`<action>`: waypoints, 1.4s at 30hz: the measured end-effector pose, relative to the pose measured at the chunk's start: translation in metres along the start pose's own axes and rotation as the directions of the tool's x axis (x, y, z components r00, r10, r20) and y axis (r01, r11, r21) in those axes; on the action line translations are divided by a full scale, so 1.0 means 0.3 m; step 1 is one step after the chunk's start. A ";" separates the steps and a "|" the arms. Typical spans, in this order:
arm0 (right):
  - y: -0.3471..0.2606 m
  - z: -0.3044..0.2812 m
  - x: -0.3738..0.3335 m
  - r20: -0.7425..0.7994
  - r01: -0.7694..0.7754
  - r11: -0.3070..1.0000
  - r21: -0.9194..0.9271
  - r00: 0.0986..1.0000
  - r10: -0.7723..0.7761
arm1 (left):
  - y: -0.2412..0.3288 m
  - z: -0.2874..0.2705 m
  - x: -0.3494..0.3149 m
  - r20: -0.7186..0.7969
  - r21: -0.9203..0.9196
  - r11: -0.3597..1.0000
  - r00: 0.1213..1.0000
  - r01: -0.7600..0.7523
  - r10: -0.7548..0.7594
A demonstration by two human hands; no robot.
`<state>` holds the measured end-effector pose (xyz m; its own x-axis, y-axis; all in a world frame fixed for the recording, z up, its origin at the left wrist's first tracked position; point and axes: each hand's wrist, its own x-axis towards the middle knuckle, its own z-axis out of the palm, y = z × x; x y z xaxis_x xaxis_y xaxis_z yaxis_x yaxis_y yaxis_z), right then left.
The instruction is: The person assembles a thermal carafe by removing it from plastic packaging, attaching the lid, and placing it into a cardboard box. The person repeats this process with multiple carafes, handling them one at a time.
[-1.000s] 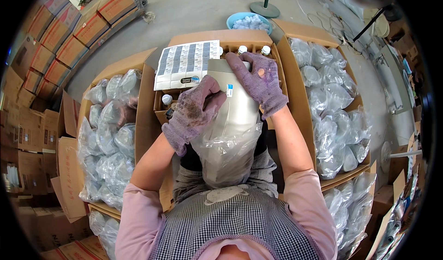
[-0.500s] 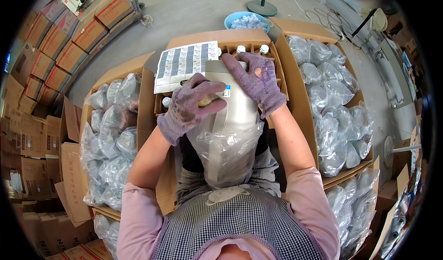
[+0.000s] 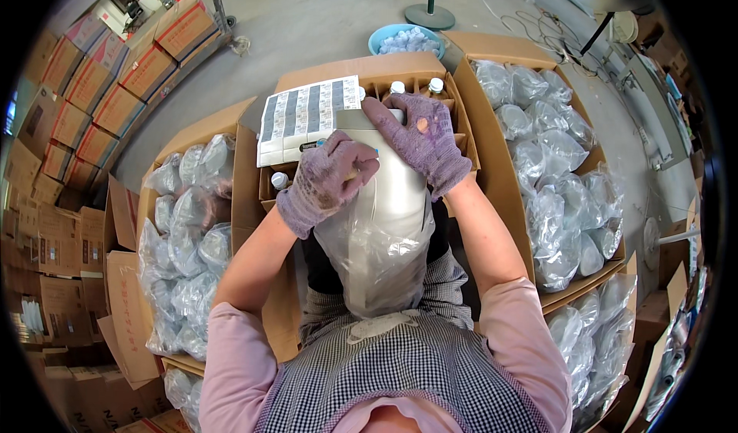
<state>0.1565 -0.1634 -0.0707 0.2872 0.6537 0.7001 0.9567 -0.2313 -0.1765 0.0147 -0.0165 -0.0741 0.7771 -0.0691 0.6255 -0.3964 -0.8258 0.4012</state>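
A silver-grey, smooth-surfaced housing [image 3: 392, 173] leans upright against my lap, its lower part inside a clear plastic bag [image 3: 384, 256]. Both hands wear stained purple knit gloves. My right hand [image 3: 424, 137] wraps over the top right of the housing, thumb lying across its upper edge. Over its left side, my left hand [image 3: 327, 175] has its fingers curled together; what they hold, if anything, is hidden. A sheet of printed labels [image 3: 304, 122] lies behind that hand, on the open carton [image 3: 369, 64]. White-capped bottles [image 3: 436, 87] stand in the carton's dividers.
An open carton [image 3: 500, 202] of plastic-wrapped pieces [image 3: 557, 195] stands to the right, another with similar bagged pieces [image 3: 181, 241] to the left. A blue basin [image 3: 382, 39] sits on the floor beyond. Stacked boxes [image 3: 115, 87] line the far left; cables [image 3: 542, 33] lie far right.
My left hand's spread fingers have curled together over the housing's left side, mostly covering the small blue-and-white label there. My right hand keeps its hold on the top.
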 end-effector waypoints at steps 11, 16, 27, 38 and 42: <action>0.007 -0.001 -0.004 0.058 -0.004 1.000 -0.017 0.998 0.005 | 0.029 0.008 0.010 -0.061 -0.266 0.918 0.945 0.295 -0.322; -0.005 -0.010 0.004 0.041 -0.046 0.996 0.081 0.998 0.042 | 0.039 0.013 0.002 -0.063 -0.341 0.831 0.872 0.439 -0.486; -0.055 -0.075 0.037 0.162 -0.539 0.784 0.308 0.842 0.515 | -0.084 -0.083 -0.122 -0.132 -0.807 0.429 0.585 0.405 -0.800; -0.054 -0.028 0.037 0.140 -0.537 0.759 0.367 0.839 0.526 | -0.591 0.195 -0.904 -0.441 0.306 0.533 0.613 0.789 -0.655; -0.060 -0.041 0.045 0.177 -0.585 0.723 0.369 0.807 0.563 | -0.604 0.155 -0.960 -0.088 -0.586 0.357 0.381 0.727 -0.920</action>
<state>0.1425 -0.1592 -0.0495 0.7785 0.5254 0.3433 0.5405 -0.2834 -0.7922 -0.1145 0.1271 -0.3581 0.6179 0.7830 -0.0716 0.1365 -0.0172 0.9905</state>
